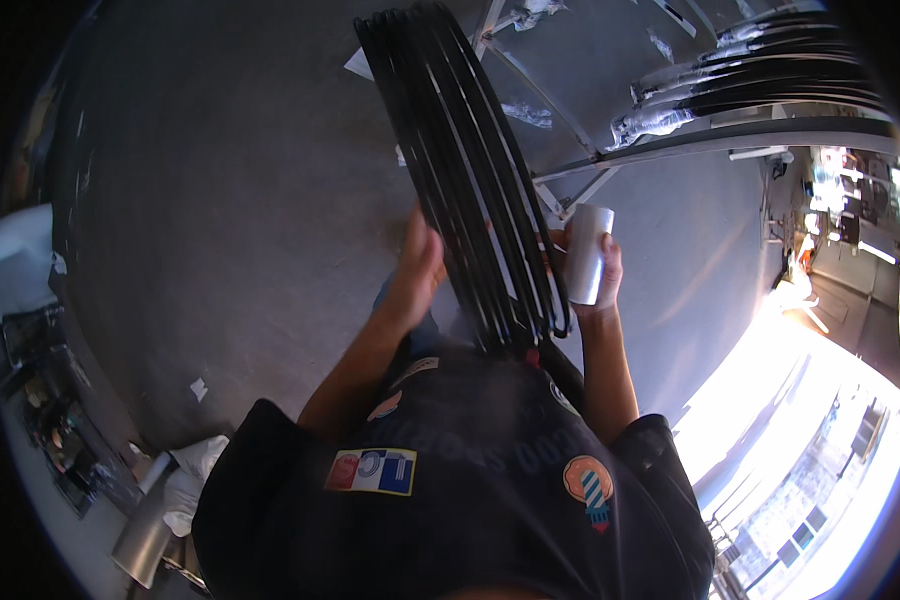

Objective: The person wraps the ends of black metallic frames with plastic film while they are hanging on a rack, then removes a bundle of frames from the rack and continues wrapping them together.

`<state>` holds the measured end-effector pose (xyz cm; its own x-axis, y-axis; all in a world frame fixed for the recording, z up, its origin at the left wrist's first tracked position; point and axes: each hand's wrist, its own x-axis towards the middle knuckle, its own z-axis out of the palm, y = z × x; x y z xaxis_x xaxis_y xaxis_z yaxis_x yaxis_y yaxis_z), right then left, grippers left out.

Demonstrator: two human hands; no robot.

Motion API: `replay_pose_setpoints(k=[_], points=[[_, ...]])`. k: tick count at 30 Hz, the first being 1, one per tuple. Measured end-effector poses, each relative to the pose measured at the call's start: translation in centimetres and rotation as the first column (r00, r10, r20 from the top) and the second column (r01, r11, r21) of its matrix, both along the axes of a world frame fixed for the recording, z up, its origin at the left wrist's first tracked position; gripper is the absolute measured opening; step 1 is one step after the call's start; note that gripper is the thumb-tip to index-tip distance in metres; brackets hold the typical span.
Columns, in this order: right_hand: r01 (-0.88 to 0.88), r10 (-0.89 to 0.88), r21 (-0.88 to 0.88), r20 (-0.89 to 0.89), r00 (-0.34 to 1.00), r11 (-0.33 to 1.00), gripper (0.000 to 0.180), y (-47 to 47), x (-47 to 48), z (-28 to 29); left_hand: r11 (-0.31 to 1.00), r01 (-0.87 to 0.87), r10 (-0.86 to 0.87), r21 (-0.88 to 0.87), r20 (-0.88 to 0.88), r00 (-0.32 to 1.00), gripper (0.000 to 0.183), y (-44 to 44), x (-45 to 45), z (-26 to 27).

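A large coil of black tubing (465,172) rises in front of my body, its loops seen almost edge-on. Its near end reaches the front of my dark shirt. My left hand (424,251) is against the coil's left side, the thumb showing and the fingertips hidden by the loops. In my right hand (610,274) is a roll of clear plastic film (591,255), upright just right of the coil, with the thumb over its right side. Some fingers of that hand show between the roll and the coil.
A metal frame (660,152) stands on the grey floor (232,187) at the upper right. More black coils (787,79) with film-wrapped parts rest there. Film scraps (529,115) lie near the frame. White bags (195,465) and a metallic cylinder (141,547) are at lower left.
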<state>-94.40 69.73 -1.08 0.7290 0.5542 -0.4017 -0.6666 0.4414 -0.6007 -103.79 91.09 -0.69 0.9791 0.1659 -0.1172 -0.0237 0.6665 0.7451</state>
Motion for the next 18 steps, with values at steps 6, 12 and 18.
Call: replay_pose_setpoints(k=[6,12,18], points=[[-0.264,0.289,-0.167,0.148,0.946,0.95,0.068,0.7,-1.6,3.6,0.843,-0.295,0.372,0.45,-0.089,0.924,0.059,-8.7,-7.7,2.7],[-0.551,0.576,-0.166,0.234,0.784,0.818,0.061,0.1,-6.0,7.1,0.46,-0.393,0.565,0.796,0.079,0.821,0.02,-11.4,-9.2,4.4],[-0.624,0.584,-0.016,0.371,0.722,0.781,0.074,-0.5,-7.1,5.5,0.365,-0.288,0.498,0.886,0.076,0.864,0.022,-11.7,-9.9,3.3]])
